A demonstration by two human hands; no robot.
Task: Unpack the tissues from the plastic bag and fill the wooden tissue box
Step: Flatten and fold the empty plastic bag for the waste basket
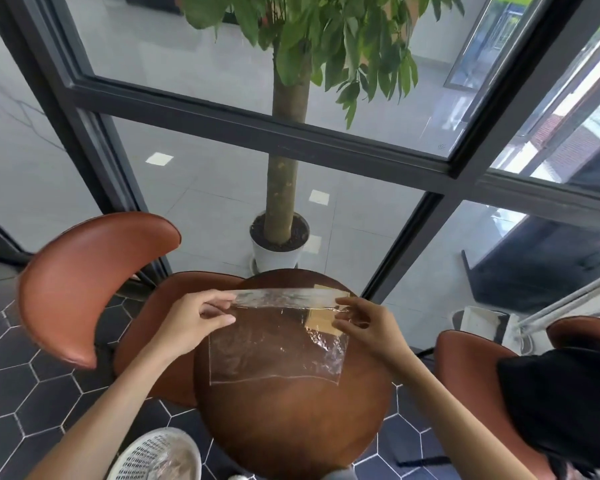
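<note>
A head-worn camera looks down at a round, dark brown wooden worktop (291,427). 2 bare hands hold a clear plastic bag (278,348) above it.

The left hand (194,320) pinches the bag's top left corner between thumb and fingers, with the fingers closed on the plastic. The right hand (368,322) pinches the top right corner in the same way. Between the hands, the bag's top edge is stretched into a flat strip. The rest of the bag hangs down toward the viewer, and its lower edge seems to lie on the worktop. The bag looks flat and see-through, with crinkles catching the light near the right hand. I cannot tell whether any tissues are in it.

A pale wooden box (326,313) sits at the far right part of the worktop, seen partly through the plastic, just beside the right hand.

2 brown chairs flank the worktop: 1 chair (84,282) to the left with a curved back, another chair (465,375) to the right with black cloth (565,407) lying on it. A white mesh basket (156,459) lined with plastic stands on the dark hexagon-tiled floor at lower left. Beyond the worktop, a potted tree (284,202) in a white pot stands before tall dark-framed windows.
</note>
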